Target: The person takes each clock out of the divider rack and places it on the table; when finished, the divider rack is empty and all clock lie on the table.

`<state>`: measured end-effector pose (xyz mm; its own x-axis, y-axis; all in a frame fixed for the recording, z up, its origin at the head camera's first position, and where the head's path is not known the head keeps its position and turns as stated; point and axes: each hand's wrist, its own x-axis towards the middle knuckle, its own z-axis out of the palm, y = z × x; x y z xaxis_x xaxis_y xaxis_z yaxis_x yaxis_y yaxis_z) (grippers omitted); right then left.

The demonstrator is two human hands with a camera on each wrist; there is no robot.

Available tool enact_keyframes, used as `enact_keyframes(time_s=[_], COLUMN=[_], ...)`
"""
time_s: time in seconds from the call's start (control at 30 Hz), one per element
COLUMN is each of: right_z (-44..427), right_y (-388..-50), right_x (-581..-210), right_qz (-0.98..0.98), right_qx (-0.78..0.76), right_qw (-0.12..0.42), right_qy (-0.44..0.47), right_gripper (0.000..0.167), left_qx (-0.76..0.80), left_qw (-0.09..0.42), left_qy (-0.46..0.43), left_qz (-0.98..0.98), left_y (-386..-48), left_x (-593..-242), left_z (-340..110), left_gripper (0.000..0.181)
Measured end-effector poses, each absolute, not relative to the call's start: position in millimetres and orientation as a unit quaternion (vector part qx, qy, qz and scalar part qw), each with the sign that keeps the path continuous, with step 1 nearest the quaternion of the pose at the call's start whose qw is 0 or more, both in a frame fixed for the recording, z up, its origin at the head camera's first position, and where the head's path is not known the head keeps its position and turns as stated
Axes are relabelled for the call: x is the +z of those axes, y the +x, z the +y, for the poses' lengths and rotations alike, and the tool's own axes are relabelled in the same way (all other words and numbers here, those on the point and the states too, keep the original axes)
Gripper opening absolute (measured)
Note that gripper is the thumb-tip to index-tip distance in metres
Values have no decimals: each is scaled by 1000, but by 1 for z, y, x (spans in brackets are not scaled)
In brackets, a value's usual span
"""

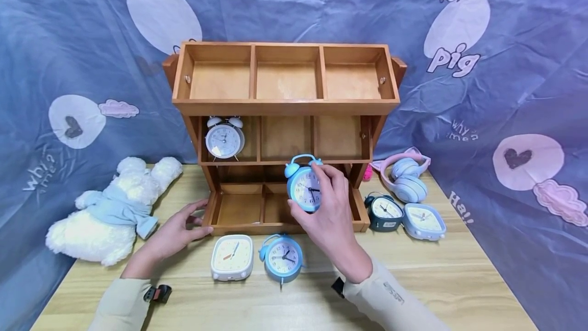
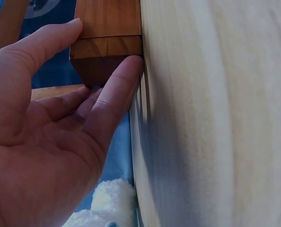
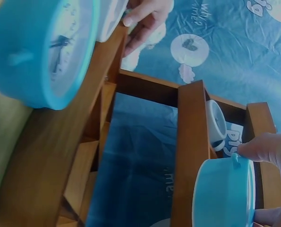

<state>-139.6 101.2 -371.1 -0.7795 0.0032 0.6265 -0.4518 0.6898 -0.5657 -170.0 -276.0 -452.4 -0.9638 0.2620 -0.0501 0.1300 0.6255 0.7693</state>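
Observation:
My right hand holds a light blue twin-bell alarm clock between thumb and fingers, tilted in front of the wooden shelf's lower tiers; its back shows in the right wrist view. My left hand grips the shelf's lower left corner, thumb and fingers on either side of it. A white twin-bell alarm clock stands in the middle tier's left compartment. On the table before the shelf are a white square clock and a second light blue alarm clock.
Right of the shelf stand a dark green alarm clock, a light blue square clock and blue-and-pink headphones. A white plush toy lies on the left. Behind everything hangs a blue printed cloth.

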Motion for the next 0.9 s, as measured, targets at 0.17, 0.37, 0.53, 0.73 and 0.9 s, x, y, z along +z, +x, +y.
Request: enact_keyframes(time_s=[0.17, 0.37, 0.53, 0.73, 0.9], right_z=[104, 107, 108, 109, 110], right_y=[-134, -130, -128, -128, -126], right_x=[-377, -380, -379, -379, -381], right_qz=[-873, -874, -876, -875, -879], right_qx=[355, 351, 351, 347, 345], right_qw=[306, 308, 302, 306, 301], right_qy=[134, 134, 135, 139, 133], right_gripper=[88, 89, 89, 89, 89], left_qx=[419, 416, 418, 418, 421], left_qw=[81, 78, 78, 76, 77], left_qy=[112, 114, 114, 116, 116], left_qz=[897, 899, 898, 898, 896], left_y=[-169, -170, -171, -171, -169], left_x=[-453, -453, -454, -455, -457], left_z=[-275, -275, -276, -277, -278], left_gripper=[84, 84, 84, 85, 84])
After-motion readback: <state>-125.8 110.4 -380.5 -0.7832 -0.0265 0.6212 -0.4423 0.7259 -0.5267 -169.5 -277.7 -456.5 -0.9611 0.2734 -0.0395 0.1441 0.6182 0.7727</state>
